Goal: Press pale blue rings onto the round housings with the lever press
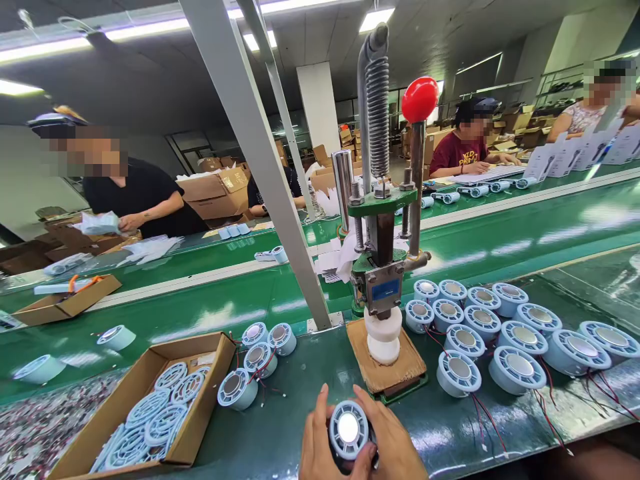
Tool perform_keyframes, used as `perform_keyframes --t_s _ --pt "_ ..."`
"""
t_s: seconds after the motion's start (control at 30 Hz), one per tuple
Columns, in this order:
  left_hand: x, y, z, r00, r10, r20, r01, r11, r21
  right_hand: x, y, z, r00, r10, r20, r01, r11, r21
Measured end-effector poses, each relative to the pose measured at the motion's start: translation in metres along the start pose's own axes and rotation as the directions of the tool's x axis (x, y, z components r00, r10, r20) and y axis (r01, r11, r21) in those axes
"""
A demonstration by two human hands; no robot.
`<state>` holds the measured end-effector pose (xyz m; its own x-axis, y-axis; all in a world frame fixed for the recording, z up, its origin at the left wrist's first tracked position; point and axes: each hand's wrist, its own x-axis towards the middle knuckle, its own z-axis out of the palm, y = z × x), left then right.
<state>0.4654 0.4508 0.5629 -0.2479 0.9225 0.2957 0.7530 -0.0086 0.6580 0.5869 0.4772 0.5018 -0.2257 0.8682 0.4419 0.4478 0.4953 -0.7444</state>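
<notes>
Holding: left grip and right grip are closed around one blue fan unit, cupping it from both sides, right thumb against its near rim.
Feel of the unit: probably light and stiff, like moulded plastic; its shiny centre disc is likely smooth and slippery.
Weak spots: the thin spokes around that disc look easiest to break; whether leads hang underneath cannot be told.
Best hold: opposite sides of the outer wall, fingertips clear of spokes and disc.
Just beyond the grip: a hand press with stacked white blocks over a brown board.
Right of the grip: similar units clustered on the desk.
Left of the grip: an open carton of blue rings.
Farthest beyond: a green conveyor, then a co-worker in maroon.
</notes>
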Motion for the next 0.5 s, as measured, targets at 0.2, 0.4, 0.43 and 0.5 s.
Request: perform_keyframes --t_s 0.2,0.4,0.43,0.5 --pt "-0.009 -0.003 0.014 0.998 0.041 -0.053 -0.039 0.998 0.040 0.001 -0.005 0.000 0.998 -0.006 -0.061 0.007 1.000 0.012" --pt "-0.016 0.001 0.026 0.991 -0.003 -0.131 0.007 0.999 0.035 0.002 -0.003 -0.007 0.991 -0.093 0.099 0.104 0.989 -0.108" --pt "-0.017 0.002 0.029 0.991 -0.009 -0.136 0.012 1.000 0.017 0.004 -0.006 -0.013 0.982 -0.089 0.169 0.115 0.982 -0.152" --pt "-0.020 0.002 0.033 0.991 -0.009 -0.137 0.004 0.999 -0.038 0.014 -0.017 -0.036 0.933 -0.021 0.359 0.113 0.965 -0.236"
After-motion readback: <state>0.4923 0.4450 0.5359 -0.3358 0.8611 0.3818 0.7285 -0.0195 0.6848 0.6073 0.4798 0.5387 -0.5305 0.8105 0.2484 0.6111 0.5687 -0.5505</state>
